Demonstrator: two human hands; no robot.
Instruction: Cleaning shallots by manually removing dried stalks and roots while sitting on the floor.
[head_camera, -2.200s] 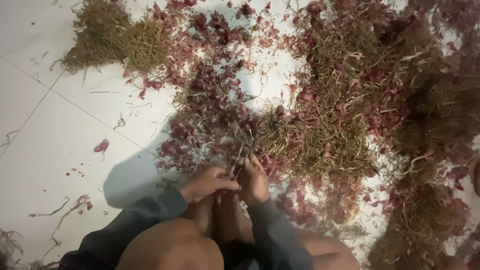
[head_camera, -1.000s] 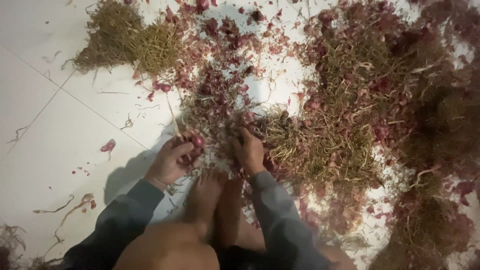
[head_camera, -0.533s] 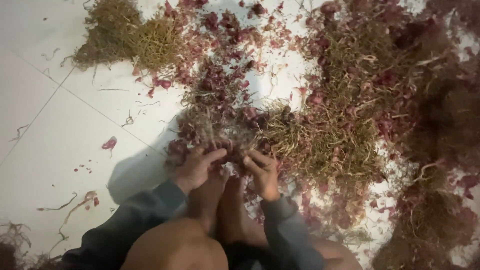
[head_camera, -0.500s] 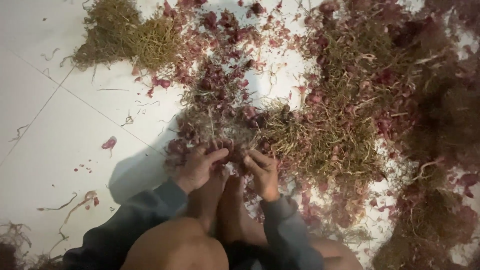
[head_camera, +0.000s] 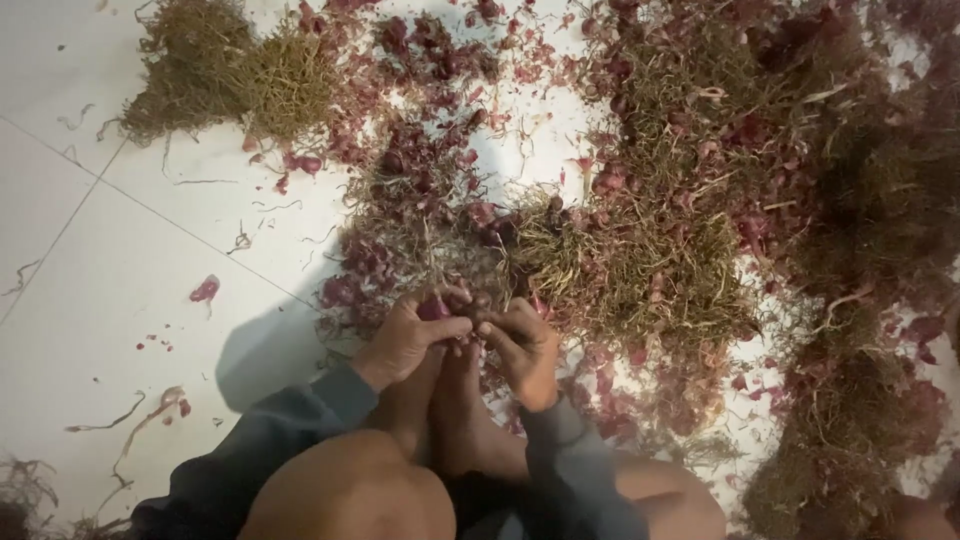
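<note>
My left hand (head_camera: 408, 335) grips a small red shallot (head_camera: 434, 308) with dry stalks rising from it, just above my feet. My right hand (head_camera: 522, 342) is close beside it, fingers curled and fingertips touching the same shallot. Both hands sit at the near edge of a wide heap of red shallots and dry straw-like stalks (head_camera: 640, 240) spread over the white tiled floor (head_camera: 120, 290). My knees and dark sleeves fill the bottom of the view.
A separate mound of dry greenish stalks (head_camera: 235, 85) lies at the far left. Loose red skins (head_camera: 204, 290) and stray stalk pieces dot the tiles on the left. More stalks and shallots (head_camera: 850, 440) pile up at the right.
My hands reached into the heap about a second ago, then drew back together over my feet, now closing on one shallot.
</note>
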